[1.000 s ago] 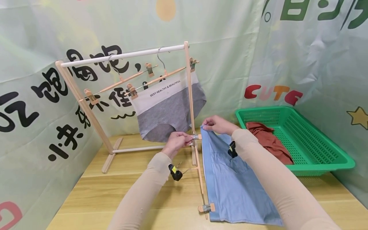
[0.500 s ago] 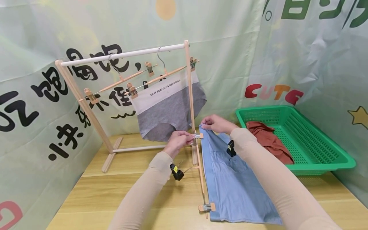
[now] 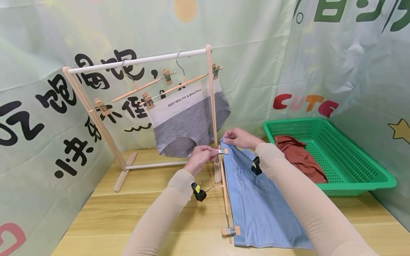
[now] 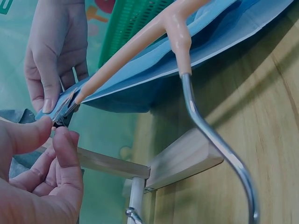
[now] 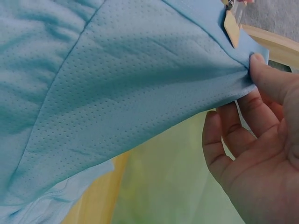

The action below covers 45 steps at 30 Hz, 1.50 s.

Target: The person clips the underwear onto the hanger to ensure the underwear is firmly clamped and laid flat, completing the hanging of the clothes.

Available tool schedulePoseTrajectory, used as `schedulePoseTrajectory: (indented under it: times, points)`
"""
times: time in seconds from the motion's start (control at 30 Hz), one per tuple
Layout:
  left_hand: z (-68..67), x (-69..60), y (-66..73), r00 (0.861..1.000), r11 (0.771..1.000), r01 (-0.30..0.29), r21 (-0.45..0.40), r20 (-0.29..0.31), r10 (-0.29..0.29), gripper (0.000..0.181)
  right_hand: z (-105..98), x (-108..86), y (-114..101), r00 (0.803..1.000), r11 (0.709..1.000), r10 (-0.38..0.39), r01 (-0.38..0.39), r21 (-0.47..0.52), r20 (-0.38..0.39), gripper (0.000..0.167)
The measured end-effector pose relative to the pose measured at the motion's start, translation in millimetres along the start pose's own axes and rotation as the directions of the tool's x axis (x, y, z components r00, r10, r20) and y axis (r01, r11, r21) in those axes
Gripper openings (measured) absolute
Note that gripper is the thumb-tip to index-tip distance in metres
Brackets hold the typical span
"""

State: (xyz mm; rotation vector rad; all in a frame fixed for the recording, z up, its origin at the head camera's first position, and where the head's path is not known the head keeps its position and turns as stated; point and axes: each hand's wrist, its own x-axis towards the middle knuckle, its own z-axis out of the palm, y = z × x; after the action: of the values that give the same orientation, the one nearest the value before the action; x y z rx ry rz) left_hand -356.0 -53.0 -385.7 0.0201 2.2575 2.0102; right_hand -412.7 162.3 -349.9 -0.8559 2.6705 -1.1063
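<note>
Blue underpants [image 3: 269, 209] lie along a clip hanger [image 3: 225, 199], its metal hook towards the left. The near clip [image 3: 230, 231] sits on one end of the waistband. My left hand [image 3: 201, 158] pinches the far clip [image 3: 223, 151] between thumb and fingertips. That clip's peach-coloured tip [image 5: 231, 29] lies over the waistband in the right wrist view; whether it bites the cloth I cannot tell. Beside it, my right hand [image 3: 241, 138] pinches the far waistband corner between thumb and fingers, pulling the cloth taut.
Behind the left hand stands a wooden rack [image 3: 93, 121]. From it hang a bare clip hanger [image 3: 128, 93] and grey-and-white underpants [image 3: 189, 124] on another. At right, a green basket [image 3: 362, 183] holds a rust-brown cloth [image 3: 299, 158]. Fabric walls close in the wooden table [image 3: 96, 220].
My left hand has shifted slightly right with the far clip, further over the waistband. My right hand has brought the waistband corner slightly left. The near clip stays in place.
</note>
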Motion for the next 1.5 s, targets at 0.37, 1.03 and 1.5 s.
schedulePoseTrajectory:
  times: [0.37,1.03,1.5]
  points:
    - [0.9,-4.5,-11.5,1.000,0.999,-0.006,0.044,0.015,0.005,0.021,4.8,-4.5,7.3,1.000,0.999,0.017,-0.017,-0.050,0.001,0.019]
    - [-10.9,-9.6,-35.8,0.997,0.910,0.020,0.413,0.060,-0.049,0.033,19.7,-26.6,24.4,0.931,0.871,0.302,-0.183,-0.457,0.204,0.034]
    - [-7.1,-71.4,-7.2,0.964,0.634,-0.263,0.727,0.218,0.150,0.050,15.3,-30.7,19.6,0.915,0.839,0.350,-0.211,-0.501,0.201,0.033]
